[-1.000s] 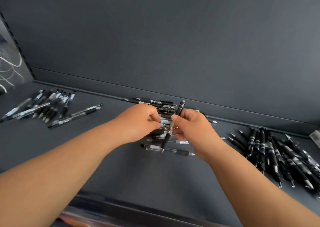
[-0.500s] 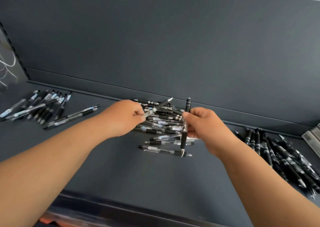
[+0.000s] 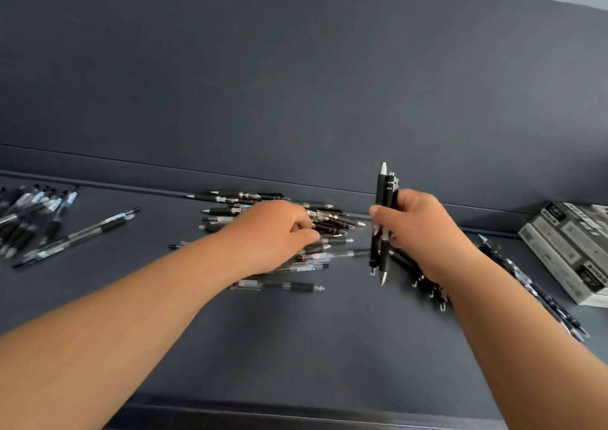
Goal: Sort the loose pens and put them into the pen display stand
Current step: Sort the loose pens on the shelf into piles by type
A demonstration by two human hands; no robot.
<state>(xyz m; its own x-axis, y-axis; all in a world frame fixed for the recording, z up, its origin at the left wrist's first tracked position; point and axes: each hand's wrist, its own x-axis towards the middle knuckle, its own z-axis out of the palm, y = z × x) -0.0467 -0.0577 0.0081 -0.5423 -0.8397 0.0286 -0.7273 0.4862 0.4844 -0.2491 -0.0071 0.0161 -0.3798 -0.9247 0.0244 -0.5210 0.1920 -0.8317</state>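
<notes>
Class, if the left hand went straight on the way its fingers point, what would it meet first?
The left hand would meet the loose pens of the middle pile first; its fingers seem among them, though blur hides actual contact.

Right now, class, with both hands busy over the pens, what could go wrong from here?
The right hand holds two black pens upright; one might slip out. The left hand reaching into the mixed pile could scatter pens. The right forearm could sweep the black pile beneath it.
</notes>
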